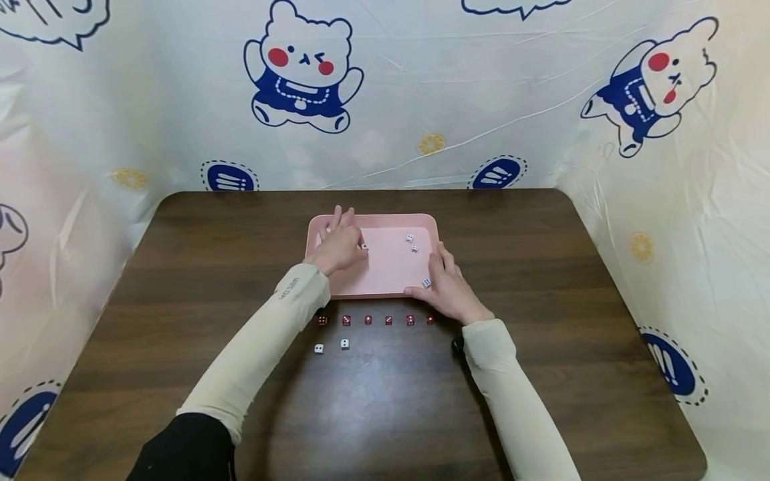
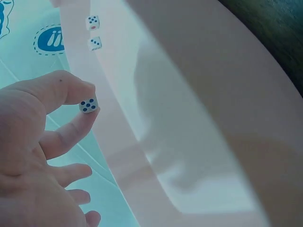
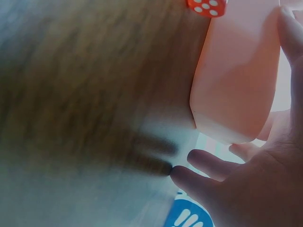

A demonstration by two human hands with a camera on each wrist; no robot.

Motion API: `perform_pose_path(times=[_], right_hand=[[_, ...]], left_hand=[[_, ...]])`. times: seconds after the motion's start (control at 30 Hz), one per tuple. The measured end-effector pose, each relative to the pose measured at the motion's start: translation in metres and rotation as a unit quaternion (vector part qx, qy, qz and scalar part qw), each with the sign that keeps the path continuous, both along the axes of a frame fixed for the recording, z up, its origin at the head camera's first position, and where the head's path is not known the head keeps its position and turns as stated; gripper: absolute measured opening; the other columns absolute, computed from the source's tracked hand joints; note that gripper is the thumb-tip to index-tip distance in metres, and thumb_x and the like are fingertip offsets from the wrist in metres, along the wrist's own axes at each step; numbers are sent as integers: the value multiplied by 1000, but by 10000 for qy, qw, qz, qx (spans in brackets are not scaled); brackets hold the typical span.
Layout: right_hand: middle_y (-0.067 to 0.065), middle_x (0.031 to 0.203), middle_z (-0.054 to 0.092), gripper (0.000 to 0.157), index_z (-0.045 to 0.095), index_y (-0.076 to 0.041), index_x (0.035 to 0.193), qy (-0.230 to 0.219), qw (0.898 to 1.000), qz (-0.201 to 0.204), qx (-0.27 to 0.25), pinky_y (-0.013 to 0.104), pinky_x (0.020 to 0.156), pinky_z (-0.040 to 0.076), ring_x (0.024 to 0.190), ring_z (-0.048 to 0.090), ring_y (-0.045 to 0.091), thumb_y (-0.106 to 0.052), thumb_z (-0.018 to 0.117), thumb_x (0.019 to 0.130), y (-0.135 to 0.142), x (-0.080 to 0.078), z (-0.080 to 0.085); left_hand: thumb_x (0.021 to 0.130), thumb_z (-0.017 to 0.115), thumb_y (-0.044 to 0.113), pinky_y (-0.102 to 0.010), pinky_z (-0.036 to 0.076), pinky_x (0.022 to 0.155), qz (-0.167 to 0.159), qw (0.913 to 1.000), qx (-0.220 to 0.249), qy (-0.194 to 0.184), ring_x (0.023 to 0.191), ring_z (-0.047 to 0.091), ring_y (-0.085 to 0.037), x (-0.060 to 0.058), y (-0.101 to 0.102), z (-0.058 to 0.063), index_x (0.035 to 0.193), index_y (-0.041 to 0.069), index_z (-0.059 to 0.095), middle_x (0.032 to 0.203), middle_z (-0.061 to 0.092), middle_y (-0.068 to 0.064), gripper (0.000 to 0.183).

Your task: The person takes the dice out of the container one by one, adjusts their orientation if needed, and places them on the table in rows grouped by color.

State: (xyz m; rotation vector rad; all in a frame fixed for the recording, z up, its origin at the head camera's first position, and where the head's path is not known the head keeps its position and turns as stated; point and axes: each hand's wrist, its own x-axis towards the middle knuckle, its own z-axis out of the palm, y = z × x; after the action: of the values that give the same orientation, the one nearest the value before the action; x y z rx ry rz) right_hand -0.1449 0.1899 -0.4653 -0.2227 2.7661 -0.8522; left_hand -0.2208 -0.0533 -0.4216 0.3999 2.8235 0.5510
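Thumb and index finger of my left hand (image 1: 338, 251) pinch a white die (image 2: 88, 105) above the left part of the pink tray (image 1: 385, 264); its face with blue dots shows in the left wrist view. The other fingers of that hand are spread. My right hand (image 1: 450, 288) holds the tray by its front right corner, thumb on the front rim and fingers along the right side. Inside the tray, two white dice (image 1: 415, 248) lie close together toward the back right, and another white die (image 1: 426, 283) sits near the right thumb.
In front of the tray, several red dice (image 1: 388, 320) form a row on the dark wooden table (image 1: 541, 374). Nearer to me, two white dice (image 1: 345, 344) stand side by side below the row's left end. A printed curtain (image 1: 397, 80) hangs behind and beside the table.
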Motion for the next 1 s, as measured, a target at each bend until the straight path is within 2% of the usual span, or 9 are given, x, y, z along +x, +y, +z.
perform_pose_path(times=[0.23, 0.47, 0.7, 1.0], right_hand=[[8, 164, -6, 106, 15, -10, 155, -7, 10000, -1, 10, 57, 111, 32, 146, 17, 37, -68, 61, 79, 0, 0, 0], [8, 164, -6, 104, 16, -10, 155, 0, 10000, -6, -32, 58, 110, 32, 146, 17, 38, -64, 64, 81, 0, 1, -1], [8, 164, -6, 105, 16, -10, 155, -4, 10000, 7, 7, 58, 111, 31, 147, 16, 37, -67, 62, 80, 0, 1, -1], [8, 164, -7, 106, 16, -10, 155, -69, 10000, -1, 35, 58, 111, 31, 147, 15, 38, -69, 61, 79, 0, -1, -1]], left_hand=[[84, 65, 17, -66, -1, 114, -4, 10000, 40, 7, 150, -8, -38, 3, -3, 2, 80, 5, 69, 161, 13, -19, 13], [83, 66, 20, -65, 2, 115, -41, 10000, -18, -1, 150, -9, -37, 4, -5, 2, 80, 7, 67, 161, 12, -19, 14], [82, 67, 20, -67, 2, 114, -99, 9999, -23, 54, 150, -7, -37, 8, -7, 1, 82, 7, 68, 161, 16, -19, 13], [81, 68, 20, -66, -1, 114, -234, 9996, 137, 11, 151, -6, -36, 15, -8, 6, 79, 7, 68, 160, 18, -20, 13]])
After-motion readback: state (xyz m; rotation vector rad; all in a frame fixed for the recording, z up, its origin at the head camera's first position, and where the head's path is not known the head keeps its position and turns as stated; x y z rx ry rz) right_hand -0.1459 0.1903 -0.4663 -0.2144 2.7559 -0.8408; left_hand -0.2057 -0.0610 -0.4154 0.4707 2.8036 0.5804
